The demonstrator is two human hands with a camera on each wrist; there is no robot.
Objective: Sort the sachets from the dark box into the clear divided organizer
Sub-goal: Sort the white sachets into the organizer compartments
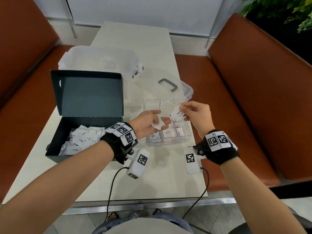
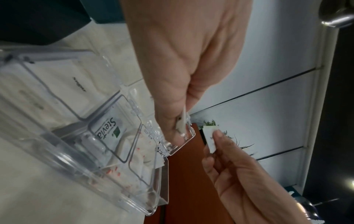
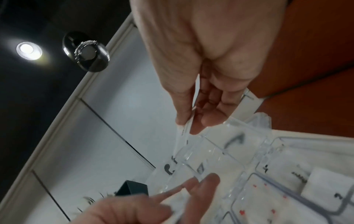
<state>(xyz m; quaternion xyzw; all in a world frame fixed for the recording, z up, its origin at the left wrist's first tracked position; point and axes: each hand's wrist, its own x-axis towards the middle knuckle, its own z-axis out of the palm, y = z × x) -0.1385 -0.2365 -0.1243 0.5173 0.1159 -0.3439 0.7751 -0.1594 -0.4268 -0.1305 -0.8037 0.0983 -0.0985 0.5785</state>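
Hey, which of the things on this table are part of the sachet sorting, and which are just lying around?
Part of the job:
dark box with loose sachets
clear organizer
sachet in the left hand
sachet in the right hand

Just lying about:
big clear tub
clear lid with grey handle
plant

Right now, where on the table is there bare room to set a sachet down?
Bare tabletop lies between the clear divided organizer and the near table edge, and on the far end beyond the translucent plastic tub. It is crowded in the open dark box and the organizer's front compartments.
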